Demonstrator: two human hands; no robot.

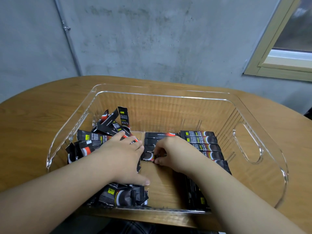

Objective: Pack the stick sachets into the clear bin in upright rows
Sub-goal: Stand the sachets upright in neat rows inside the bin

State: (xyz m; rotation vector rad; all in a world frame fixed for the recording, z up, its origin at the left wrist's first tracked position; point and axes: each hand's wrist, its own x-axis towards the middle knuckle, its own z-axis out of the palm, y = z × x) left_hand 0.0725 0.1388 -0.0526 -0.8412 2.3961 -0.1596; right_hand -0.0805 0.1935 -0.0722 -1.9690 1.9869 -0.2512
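Note:
A clear plastic bin [260, 149] stands on a round wooden table [30, 119]. Inside it, a loose heap of black stick sachets [103, 129] fills the left side. A neat row of sachets [202, 141] lies at the right, and a second short row [152, 141] sits in the middle. My left hand [121, 157] lies flat with straight fingers on the heap, thumb on the bin floor. My right hand [170, 151] pinches the end of the nearest sachet [148, 157] of the middle row. More sachets [121, 196] lie at the front left.
The bin has a cut-out handle [248, 142] in its right wall. A grey concrete wall with a pipe [69, 39] rises behind the table. A window frame [278, 53] is at the upper right. Bare bin floor [162, 186] shows between my forearms.

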